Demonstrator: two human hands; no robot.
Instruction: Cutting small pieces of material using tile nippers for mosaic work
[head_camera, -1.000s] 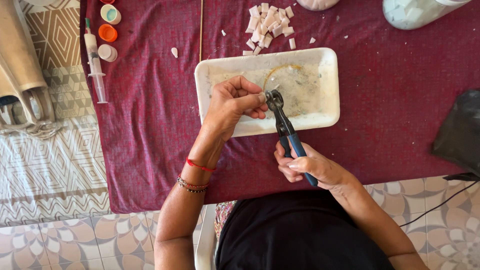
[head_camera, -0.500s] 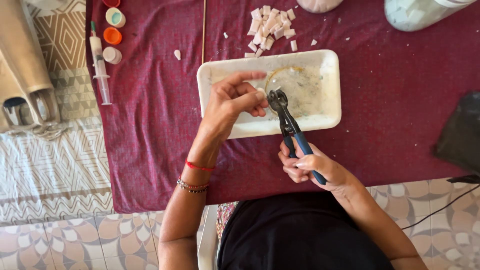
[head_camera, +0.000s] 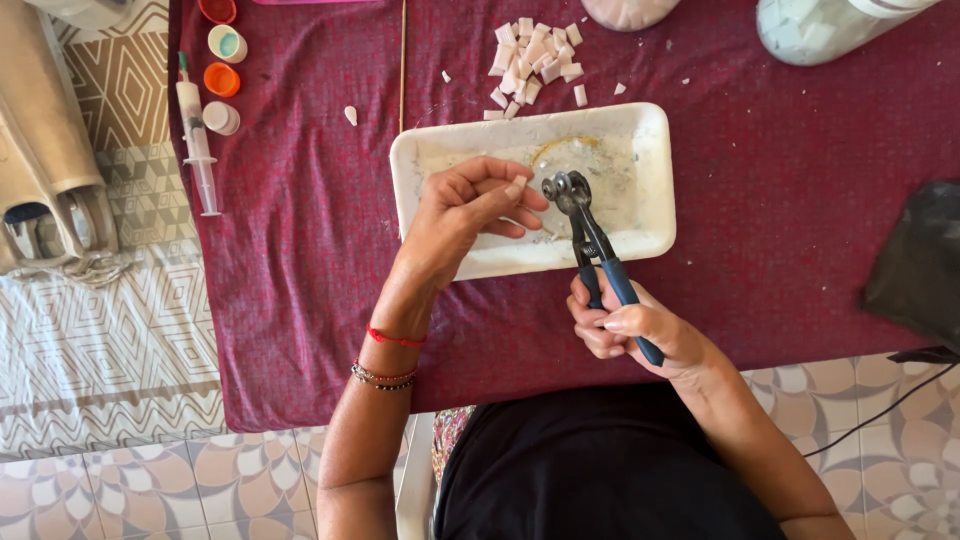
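Barely visible piece (head_camera: 519, 184) between fingertips (head_camera: 512, 192)

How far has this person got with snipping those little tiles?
Already done, it seems: a heap of small pale cut tile pieces lies on the maroon cloth beyond the white tray. In hand: the left hand pinches one small piece over the tray, while the right hand holds blue-handled wheeled nippers beside it. What is left cannot be told; no uncut tiles are plainly visible.
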